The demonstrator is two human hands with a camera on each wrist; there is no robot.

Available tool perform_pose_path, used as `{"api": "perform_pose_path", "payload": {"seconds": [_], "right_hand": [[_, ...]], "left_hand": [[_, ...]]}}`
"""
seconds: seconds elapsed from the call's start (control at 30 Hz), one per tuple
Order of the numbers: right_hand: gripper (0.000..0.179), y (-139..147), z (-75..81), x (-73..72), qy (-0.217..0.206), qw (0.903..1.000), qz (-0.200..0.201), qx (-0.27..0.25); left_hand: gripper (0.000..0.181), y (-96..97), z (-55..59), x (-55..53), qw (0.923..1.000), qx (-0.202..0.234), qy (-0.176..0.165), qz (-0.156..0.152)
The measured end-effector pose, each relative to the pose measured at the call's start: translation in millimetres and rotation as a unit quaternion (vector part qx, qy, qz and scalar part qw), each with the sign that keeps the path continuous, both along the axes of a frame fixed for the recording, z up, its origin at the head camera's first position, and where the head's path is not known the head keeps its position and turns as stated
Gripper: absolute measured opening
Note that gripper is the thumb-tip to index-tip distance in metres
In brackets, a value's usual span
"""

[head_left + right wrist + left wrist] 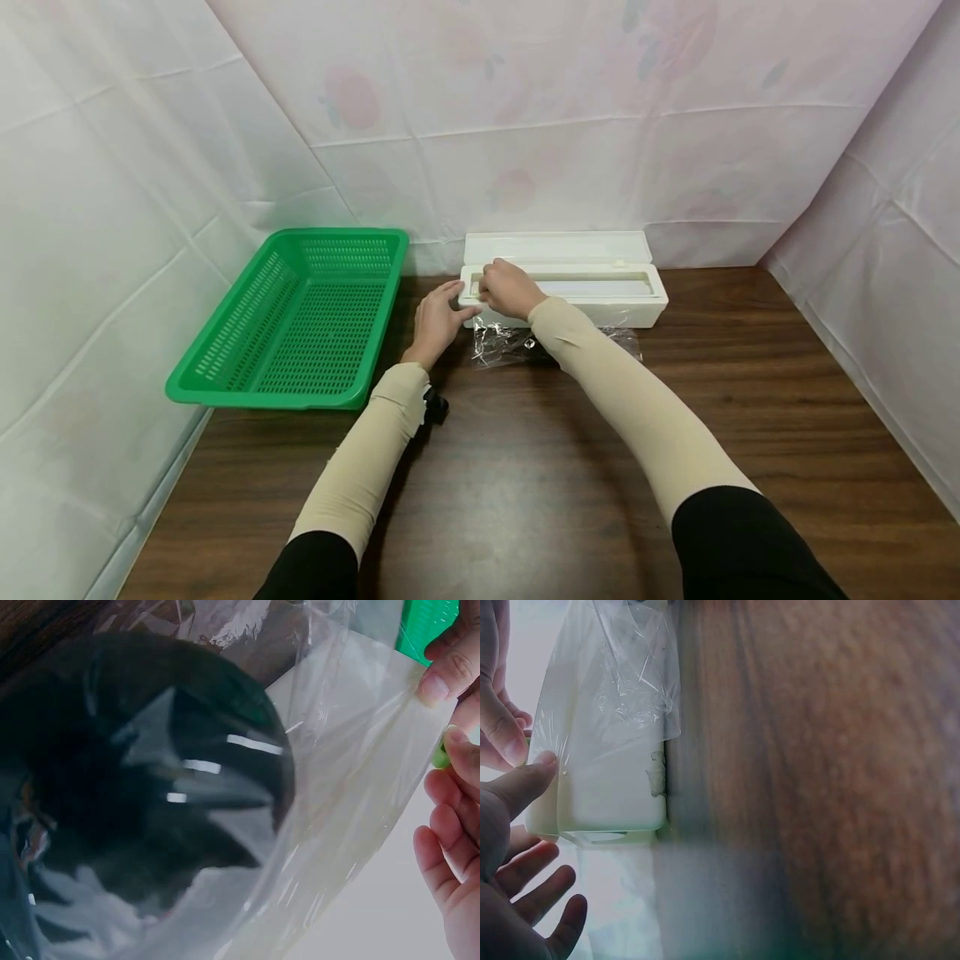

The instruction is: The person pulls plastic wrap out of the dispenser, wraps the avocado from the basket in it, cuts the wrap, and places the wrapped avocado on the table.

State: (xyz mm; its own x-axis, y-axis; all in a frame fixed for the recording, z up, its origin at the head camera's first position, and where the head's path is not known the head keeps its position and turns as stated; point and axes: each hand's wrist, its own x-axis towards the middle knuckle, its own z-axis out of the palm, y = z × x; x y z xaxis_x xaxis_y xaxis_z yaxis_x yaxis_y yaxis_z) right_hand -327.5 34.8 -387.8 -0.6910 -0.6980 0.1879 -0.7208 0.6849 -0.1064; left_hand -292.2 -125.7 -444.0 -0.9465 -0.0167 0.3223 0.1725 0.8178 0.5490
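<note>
A long white cling film dispenser box (630, 315) stands against the back curtain, its lid (558, 247) raised. Clear plastic film (495, 346) hangs down its front onto the table. At the box's left end is my left hand (437, 321), its thumb (536, 776) pressing the film at the front edge and the other fingers spread around the end. Over the same end, my right hand (510, 289) pinches a small green piece (440, 757), mostly hidden by the fingers. A large dark round shape (150, 750) shows through film in the right wrist view.
A green plastic basket (397, 287) with slotted sides stands left of the box, close to my left forearm. Brown wood-grain table (562, 483) extends in front. Pale curtains (525, 125) enclose the back and both sides.
</note>
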Motion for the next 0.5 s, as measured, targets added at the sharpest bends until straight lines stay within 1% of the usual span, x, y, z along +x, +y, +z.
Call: {"api": "perform_pose_path", "payload": {"seconds": [0.3, 0.5], "right_hand": [[0.014, 3.5, -1.9, -0.7, 0.008, 0.9999, 0.011, -0.005], [0.013, 5.6, 0.1, 1.4, 0.003, 1.0, 0.008, -0.003]], "left_hand": [[0.059, 1.0, -0.2, -0.7, 1.0, -0.001, -0.008, 0.004], [0.058, 1.7, -0.7, -0.7, 1.0, 0.004, -0.001, 0.002]]}}
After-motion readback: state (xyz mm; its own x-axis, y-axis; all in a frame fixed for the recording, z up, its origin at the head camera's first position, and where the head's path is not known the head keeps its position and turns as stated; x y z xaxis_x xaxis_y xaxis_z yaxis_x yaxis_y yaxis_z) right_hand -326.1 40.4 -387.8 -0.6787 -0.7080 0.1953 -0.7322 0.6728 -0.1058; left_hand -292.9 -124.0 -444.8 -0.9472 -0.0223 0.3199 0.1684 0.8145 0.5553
